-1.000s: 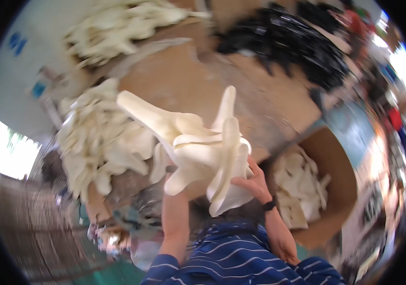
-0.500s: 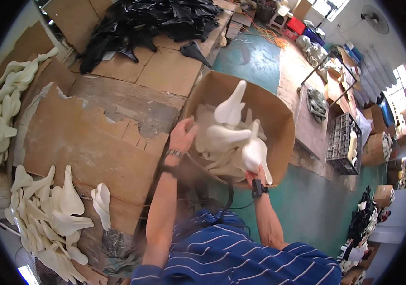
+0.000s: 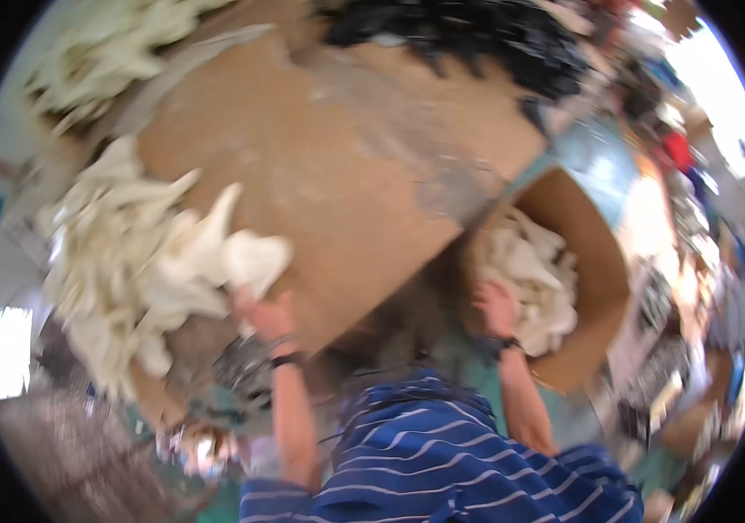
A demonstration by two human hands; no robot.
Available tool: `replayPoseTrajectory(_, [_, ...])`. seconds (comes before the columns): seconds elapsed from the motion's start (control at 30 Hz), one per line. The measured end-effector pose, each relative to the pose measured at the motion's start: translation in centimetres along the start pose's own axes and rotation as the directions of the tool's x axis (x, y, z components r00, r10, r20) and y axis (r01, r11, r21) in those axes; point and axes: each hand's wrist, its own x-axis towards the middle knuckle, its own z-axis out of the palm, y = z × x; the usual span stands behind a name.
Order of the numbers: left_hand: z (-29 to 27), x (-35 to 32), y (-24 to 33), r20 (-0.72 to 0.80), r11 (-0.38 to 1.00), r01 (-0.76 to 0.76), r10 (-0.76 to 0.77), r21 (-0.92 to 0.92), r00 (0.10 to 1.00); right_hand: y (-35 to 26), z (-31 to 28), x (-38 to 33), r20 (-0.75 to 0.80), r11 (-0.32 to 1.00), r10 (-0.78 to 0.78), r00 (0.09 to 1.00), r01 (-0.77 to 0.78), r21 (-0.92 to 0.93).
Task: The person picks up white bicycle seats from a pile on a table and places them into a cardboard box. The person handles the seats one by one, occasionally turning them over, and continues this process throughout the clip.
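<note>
1. Looks like pickup: left hand at white piece, left-centre of frame.
2. Right hand at carton, right; blurred, can't tell either grip's opening or hold.
3. Next needs firm wrap.

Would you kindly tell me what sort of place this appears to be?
Probably a workshop or small factory: a cardboard-covered table bears a heap of cream pieces and a black pile, beside a carton of similar cream ones.

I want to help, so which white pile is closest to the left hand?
The near-left pile, right by the left hand. The other two are farther off: the top-left pile lies beyond it, and the third pile is inside the cardboard box.
</note>
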Motion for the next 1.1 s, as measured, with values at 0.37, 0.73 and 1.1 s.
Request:
replayPoseTrajectory(0.37, [4.4, 3.3, -12.3, 0.325, 0.925, 0.043, 0.089, -0.378, 0.941, 1.8, 21.5, -4.2, 0.439, 0.667, -0.058, 0.897, 0.362, -0.651])
replayPoseTrajectory(0.73, [-8.9, 3.3, 5.6, 0.721, 0.215, 0.698, 0.347, -0.683, 0.599, 0.0, 34.1, -6.8, 0.645, 0.983, 0.013, 0.764, 0.107, -0.146])
replayPoseTrajectory(1.1, [-7.2, 6.4, 7.6, 0.672, 0.364, 0.57, 0.304, -0.737, 0.675, -4.9, 34.8, -4.7, 0.592, 0.983, 0.054, 0.804, 0.063, -0.174])
